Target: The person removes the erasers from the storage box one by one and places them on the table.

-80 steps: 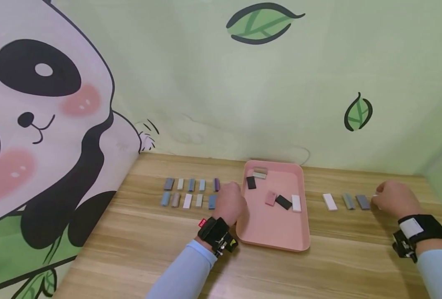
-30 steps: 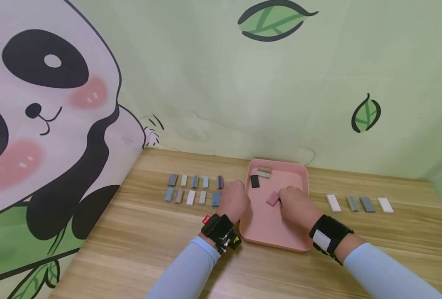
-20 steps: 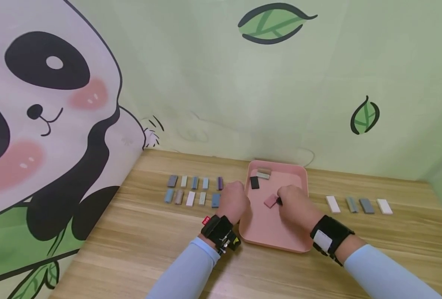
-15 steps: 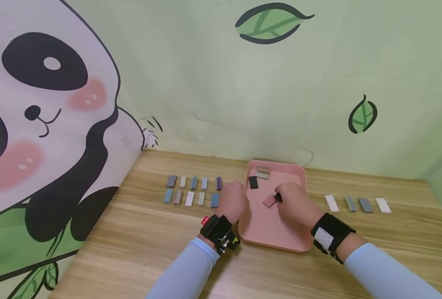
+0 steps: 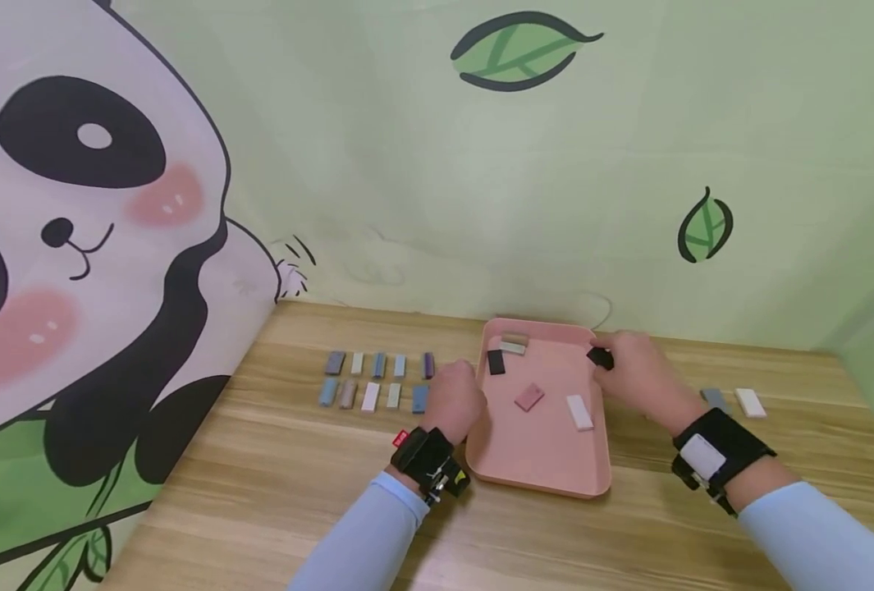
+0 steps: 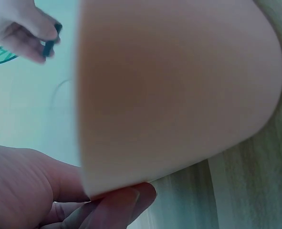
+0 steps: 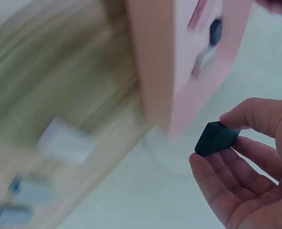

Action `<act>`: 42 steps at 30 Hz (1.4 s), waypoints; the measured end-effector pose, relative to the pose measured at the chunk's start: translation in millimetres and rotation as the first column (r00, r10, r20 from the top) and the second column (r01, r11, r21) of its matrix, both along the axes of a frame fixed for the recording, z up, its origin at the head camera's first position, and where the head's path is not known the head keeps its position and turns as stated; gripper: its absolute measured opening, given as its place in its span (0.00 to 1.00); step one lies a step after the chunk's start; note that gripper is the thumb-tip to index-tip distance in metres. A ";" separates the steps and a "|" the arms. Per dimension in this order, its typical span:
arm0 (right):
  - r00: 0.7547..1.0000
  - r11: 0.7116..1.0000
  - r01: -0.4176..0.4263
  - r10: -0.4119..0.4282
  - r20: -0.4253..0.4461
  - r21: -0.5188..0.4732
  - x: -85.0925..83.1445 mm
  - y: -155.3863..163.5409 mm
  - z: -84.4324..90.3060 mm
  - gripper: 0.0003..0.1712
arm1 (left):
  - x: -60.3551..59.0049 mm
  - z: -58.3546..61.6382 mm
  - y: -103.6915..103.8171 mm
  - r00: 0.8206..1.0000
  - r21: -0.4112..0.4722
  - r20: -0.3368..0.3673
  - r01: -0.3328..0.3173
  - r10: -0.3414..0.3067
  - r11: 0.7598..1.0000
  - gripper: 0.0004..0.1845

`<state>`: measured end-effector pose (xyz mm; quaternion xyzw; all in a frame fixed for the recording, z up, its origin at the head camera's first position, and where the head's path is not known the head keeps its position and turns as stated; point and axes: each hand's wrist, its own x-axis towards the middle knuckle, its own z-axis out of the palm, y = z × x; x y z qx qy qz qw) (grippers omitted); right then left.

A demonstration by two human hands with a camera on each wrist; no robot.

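My right hand pinches a small black rectangular block between thumb and fingers, above the right rim of the pink tray. The right wrist view shows that black block at the fingertips. On the tray's left side, my left hand grips the wall; the left wrist view has thumb and fingers on its edge. Inside the tray lie a pink block, a white block, another black block, and a pale bar beside a brown one.
Two rows of small coloured blocks lie left of the tray. To its right are a grey-blue block and a white block; my right hand covers others there. A printed wall rises behind the wooden table.
Earlier, my right hand left a white block in the right-hand row. It then took the black block beside the pink one and carried it up and right. My left hand stayed at the tray.
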<state>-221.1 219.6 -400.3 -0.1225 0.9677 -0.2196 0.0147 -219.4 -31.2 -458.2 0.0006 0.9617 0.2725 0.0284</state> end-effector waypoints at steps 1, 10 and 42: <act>1.000 1.000 0.012 -0.012 -0.017 0.012 0.1 10.0 2.0 0.21 | 0.0 -0.5 1.3 1.000 0.003 0.003 -0.002 0.002 1.000 0.03; 0.982 0.979 0.189 -0.187 -0.034 0.079 4.3 106.9 12.4 0.27 | -0.6 0.3 5.9 0.998 -0.019 0.052 -0.020 0.021 1.000 0.04; 0.935 0.920 0.355 -0.352 -0.046 0.163 17.9 215.1 -63.7 0.24 | 1.2 2.4 3.9 0.996 0.044 0.076 -0.053 0.050 0.998 0.05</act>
